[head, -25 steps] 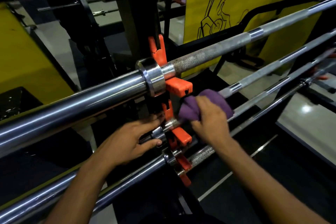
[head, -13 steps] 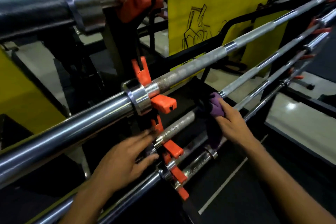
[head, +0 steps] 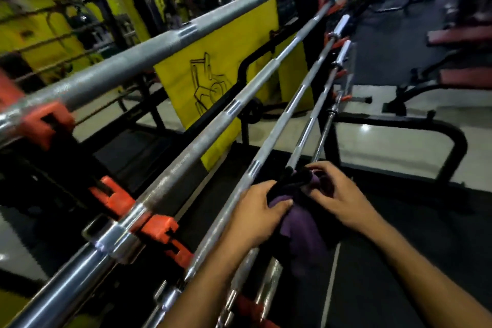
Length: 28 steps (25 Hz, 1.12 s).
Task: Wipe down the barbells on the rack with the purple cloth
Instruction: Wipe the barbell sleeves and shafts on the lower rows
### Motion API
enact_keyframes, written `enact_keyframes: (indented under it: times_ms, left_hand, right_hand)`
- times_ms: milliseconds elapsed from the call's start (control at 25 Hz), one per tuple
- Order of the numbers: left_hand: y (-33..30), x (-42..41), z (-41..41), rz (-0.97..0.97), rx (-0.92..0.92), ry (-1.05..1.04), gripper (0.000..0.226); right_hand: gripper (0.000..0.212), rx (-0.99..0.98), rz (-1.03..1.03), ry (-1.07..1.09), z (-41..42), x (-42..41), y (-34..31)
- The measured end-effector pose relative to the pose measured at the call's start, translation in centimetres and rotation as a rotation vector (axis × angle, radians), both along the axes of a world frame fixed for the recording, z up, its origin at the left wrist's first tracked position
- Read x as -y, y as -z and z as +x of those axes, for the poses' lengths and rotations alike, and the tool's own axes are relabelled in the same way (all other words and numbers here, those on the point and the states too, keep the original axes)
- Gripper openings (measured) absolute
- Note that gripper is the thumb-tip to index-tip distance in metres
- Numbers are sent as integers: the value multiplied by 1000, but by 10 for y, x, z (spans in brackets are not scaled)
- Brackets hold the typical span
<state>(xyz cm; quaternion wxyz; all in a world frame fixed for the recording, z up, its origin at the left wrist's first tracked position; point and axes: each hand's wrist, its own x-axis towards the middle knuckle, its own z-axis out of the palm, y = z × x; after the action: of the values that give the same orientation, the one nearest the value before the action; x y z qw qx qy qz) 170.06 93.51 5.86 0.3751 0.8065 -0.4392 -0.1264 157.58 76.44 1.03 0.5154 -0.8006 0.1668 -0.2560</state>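
The purple cloth (head: 300, 224) is held by both hands low in the middle of the view, bunched around one of the lower barbells (head: 300, 100) on the rack (head: 157, 229). The left hand (head: 255, 217) has its grip closed on the near part of the cloth, with the thumb laid over the fold. The right hand (head: 338, 194) has its fingers curled on the far, darker part of the cloth, and the lower end of the cloth hangs down loose between the two wrists.

How far the task has come can only be judged roughly. The cloth is placed near the nearer end of this bar, so most of its length, which runs far away to the upper right, is probably not yet wiped. No clear mark of cleaning is seen on any bar; the picture is blurred and the metal shines everywhere alike. Two thicker bars, the top barbell (head: 149, 53) and the second barbell (head: 207, 130), lie above the hands, and at least two thinner bars lie beside or below them. Which of these were already wiped cannot be told.

No real container is seen here. The only holders are the orange hooks (head: 157, 229) of the rack, and each one carries one bar in its notch. The cloth lies in none of them; it is only in the hands.
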Motion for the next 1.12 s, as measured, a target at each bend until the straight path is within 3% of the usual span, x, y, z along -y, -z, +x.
enact_keyframes:
  times_ms: [80, 120, 240, 360, 440, 560, 640, 760, 1000, 1120]
  left_hand:
    - [-4, 13, 5, 13, 118, -119, 23]
    - [-6, 21, 2, 15, 156, -148, 28]
    - [-4, 44, -23, 133, 298, 95, 39]
    - [-4, 51, -48, 508, 370, 410, 63]
    - [-27, 55, -38, 694, 516, 474, 73]
    - [-90, 76, 5, 568, 738, 373, 62]
    - [-131, 90, 46, 408, 734, 244, 58]
    - [-159, 98, 110, 473, 755, 154, 67]
    - [-126, 106, 165, 604, 577, 167, 77]
    - [-115, 118, 173, 572, 614, 172, 78]
  right_hand:
    - [23, 37, 222, 370, -16, -6, 29]
    - [22, 63, 389, 427, -20, -15, 40]
    - [44, 256, 1102, 255, -9, -43, 44]
    - [58, 356, 1410, 274, 16, -34, 45]
    - [60, 409, 1476, 304, 29, -21, 34]
    - [32, 526, 1427, 346, 45, -2, 35]
    - [32, 541, 1455, 330, 60, 8, 37]
    - [38, 535, 1472, 309, 86, 14, 40]
    - [48, 507, 1475, 236, 144, 7, 60]
    - [56, 551, 1415, 213, 175, 16, 47]
